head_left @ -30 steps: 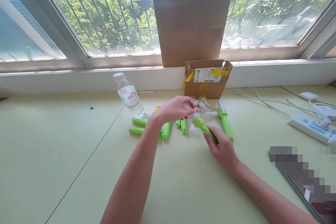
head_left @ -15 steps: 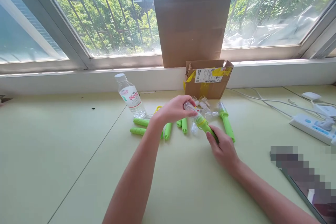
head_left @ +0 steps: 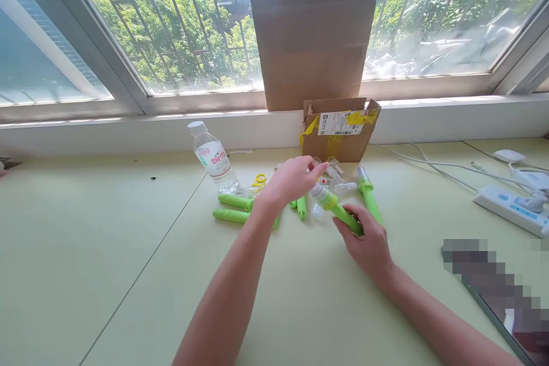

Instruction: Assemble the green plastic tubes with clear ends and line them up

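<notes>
Tilted above the table is a bright green stick-shaped handle (head_left: 348, 220) with a yellow ring and a clear ribbed plastic cap (head_left: 318, 190) at its upper end. My right hand (head_left: 366, 240) is closed around the green lower part. At the other end my left hand (head_left: 294, 180) has its fingers bent over the clear cap, partly hiding it. Just beyond my right hand lies a similar green handle (head_left: 371, 203) with its own clear cap. More green handles (head_left: 231, 215) lie to the left, some behind my left forearm.
A water bottle (head_left: 215, 161) stands at the back left, near yellow rings (head_left: 259, 181). Clear plastic pieces (head_left: 345, 187) are scattered before a cardboard box (head_left: 338, 140). To the right are a power strip (head_left: 510, 210) with cables and a dark, partly blurred flat device (head_left: 493, 309).
The green handle and my right hand have shifted slightly right and down. My left hand has turned and moved a little right, covering more of the cap's top.
</notes>
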`<state>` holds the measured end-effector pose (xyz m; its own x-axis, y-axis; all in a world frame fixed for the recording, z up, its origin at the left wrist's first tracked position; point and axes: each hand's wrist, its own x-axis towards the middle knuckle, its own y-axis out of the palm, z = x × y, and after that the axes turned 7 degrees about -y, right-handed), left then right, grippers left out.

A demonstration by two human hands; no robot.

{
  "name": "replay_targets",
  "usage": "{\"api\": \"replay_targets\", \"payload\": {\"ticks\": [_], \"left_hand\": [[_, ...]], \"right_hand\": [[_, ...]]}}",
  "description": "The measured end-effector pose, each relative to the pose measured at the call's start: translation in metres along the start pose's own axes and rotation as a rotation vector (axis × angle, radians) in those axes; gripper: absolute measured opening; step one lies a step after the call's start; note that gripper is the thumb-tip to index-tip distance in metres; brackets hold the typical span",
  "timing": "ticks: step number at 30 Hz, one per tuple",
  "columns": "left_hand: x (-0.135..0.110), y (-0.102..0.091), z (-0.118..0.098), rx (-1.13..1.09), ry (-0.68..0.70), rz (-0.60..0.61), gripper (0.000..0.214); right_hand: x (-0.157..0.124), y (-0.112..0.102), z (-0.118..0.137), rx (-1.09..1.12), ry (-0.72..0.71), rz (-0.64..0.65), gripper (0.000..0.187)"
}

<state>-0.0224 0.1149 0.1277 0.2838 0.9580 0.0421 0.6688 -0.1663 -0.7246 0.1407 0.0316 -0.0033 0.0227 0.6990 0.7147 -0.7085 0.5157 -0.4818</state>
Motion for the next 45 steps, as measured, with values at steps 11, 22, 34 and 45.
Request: {"api": "replay_targets", "payload": {"ticks": [11, 22, 34, 45], "left_hand": [[-0.001, -0.003, 0.004, -0.039, 0.054, -0.017, 0.033], [0.002, -0.002, 0.005, 0.031, -0.014, 0.007, 0.03], [0.01, 0.045, -0.01, -0.573, -0.091, -0.201, 0.025], [0.021, 0.06, 0.001, -1.277, -0.22, -0.166, 0.046]], "right_hand": [[0.0, -0.001, 0.0, 0.014, 0.007, 0.021, 0.014], [0.001, 0.0, 0.001, 0.009, -0.014, 0.048, 0.013], [0.0, 0.001, -0.004, -0.038, 0.163, -0.046, 0.02], [0.003, 0.0, 0.031, 0.602, 0.528, 0.328, 0.028]]}}
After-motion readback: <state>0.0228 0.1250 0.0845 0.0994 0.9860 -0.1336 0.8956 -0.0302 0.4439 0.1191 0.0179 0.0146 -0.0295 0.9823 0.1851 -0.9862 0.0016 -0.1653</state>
